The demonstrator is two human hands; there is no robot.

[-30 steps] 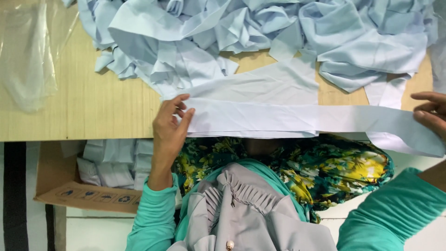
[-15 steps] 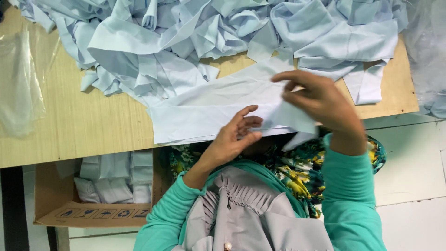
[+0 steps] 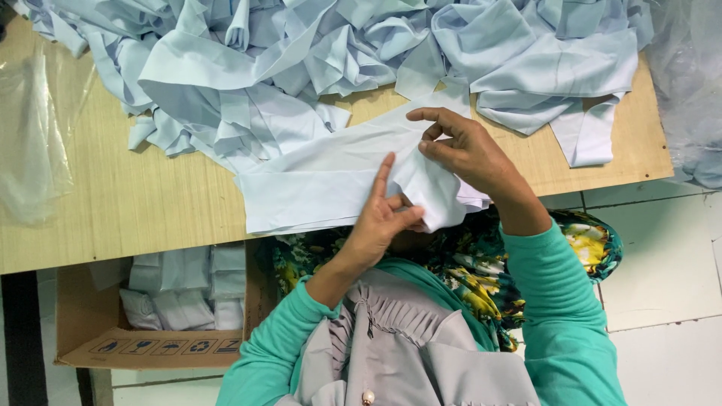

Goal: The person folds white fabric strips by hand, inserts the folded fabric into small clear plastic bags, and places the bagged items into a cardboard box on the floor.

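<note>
Since the earlier frame the right hand has swung in from frame right toward centre, folding the long pale-blue fabric strip over itself. Right grip is clamped on the folded end, pinching it so the layers stay aligned. Left hand presses flat, fingers apart, likely pinning the fold. One strip in hand, frame centre, on the wooden surface. One heap of pale-blue cloth pieces above; one cardboard box lower left holds several folded bundles.
</note>
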